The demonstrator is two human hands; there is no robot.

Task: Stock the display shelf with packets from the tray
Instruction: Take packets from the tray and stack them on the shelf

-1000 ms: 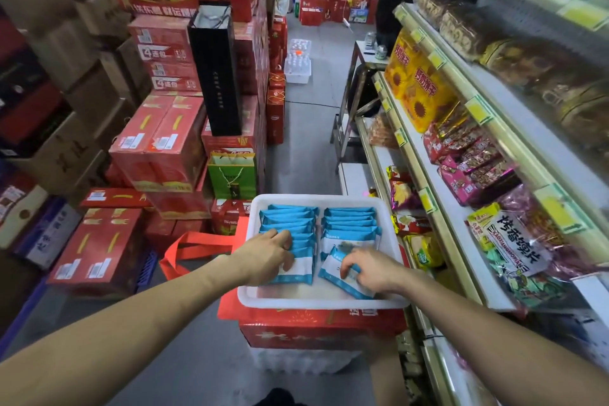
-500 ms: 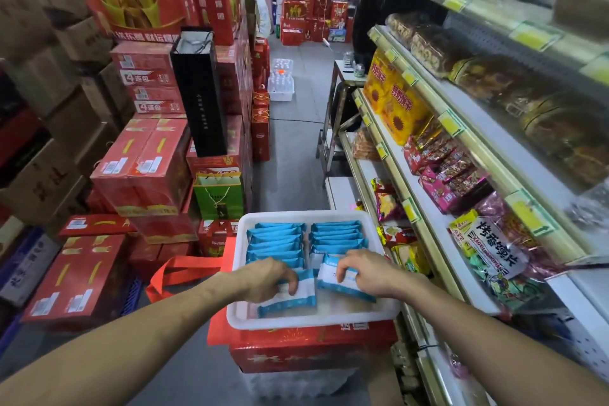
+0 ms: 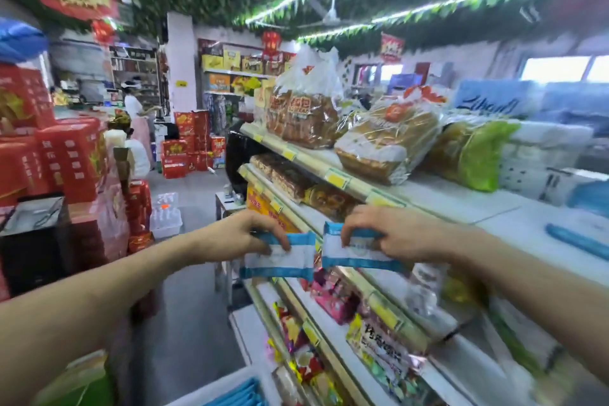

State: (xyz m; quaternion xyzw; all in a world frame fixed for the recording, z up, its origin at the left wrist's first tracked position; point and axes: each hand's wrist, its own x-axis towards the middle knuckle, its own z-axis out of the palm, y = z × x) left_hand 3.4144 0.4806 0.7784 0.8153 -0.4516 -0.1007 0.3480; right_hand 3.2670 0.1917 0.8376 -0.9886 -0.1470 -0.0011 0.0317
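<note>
- The display shelf [image 3: 461, 204] runs up the right side, and its top board has a bare white stretch just past the bread loaves [image 3: 385, 138].
- Down at the bottom edge sits the tray [image 3: 214, 386], only its white rim and a few blue packets peeking in.
- Both hands are up at shelf height. The left hand [image 3: 240, 234] pinches the left packet [image 3: 280, 257] by its top edge, and the right hand [image 3: 395, 234] grips the right packet [image 3: 359, 249] the same way.
- The two packets hang side by side, nearly touching, with their long sides running level across the view.
- Here's what matters: the shelf lies to the right of the hands and beyond them. The right hand is the nearer one, so I'd expect it to lead, with the bare stretch up and to its right.
- A blue strip [image 3: 576, 241] lies on that board (too blurred to call it a packet).
- A second ago both hands were down in the tray, fingers on the stacks. Now each has a packet lifted clear, and the view has swung up from the tray to the shelves.
</note>
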